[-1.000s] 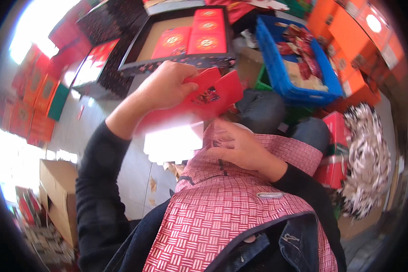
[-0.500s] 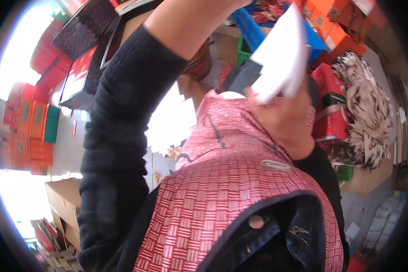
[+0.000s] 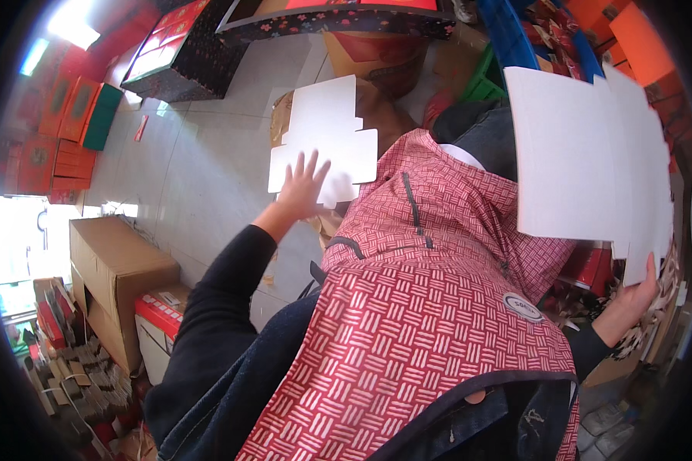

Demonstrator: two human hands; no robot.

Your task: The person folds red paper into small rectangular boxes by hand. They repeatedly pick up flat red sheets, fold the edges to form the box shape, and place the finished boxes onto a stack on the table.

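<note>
My left hand (image 3: 301, 190), its fingers spread apart, is over the lower part of a white flat cardboard box blank (image 3: 323, 111). That blank has notched edges and lies on a brown seat-like surface left of my apron; whether the fingers press on it I cannot tell. Out to the right, my right hand (image 3: 634, 302) grips the lower corner of large white cardboard blanks (image 3: 577, 157). Their stepped right edges look like several sheets together. They hide part of what is behind them.
Dark flowered trays (image 3: 346, 21) holding red boxes stand at the top. A blue crate (image 3: 507, 34) and a green crate (image 3: 484, 81) are at upper right. Orange boxes (image 3: 69, 111) are stacked at the left, with a brown carton (image 3: 123, 257) below them, on grey tiles.
My left hand, formerly raised near the top edge, has come down over the left blank. My right hand has moved outward to the right with the white blanks, which now show broadside.
</note>
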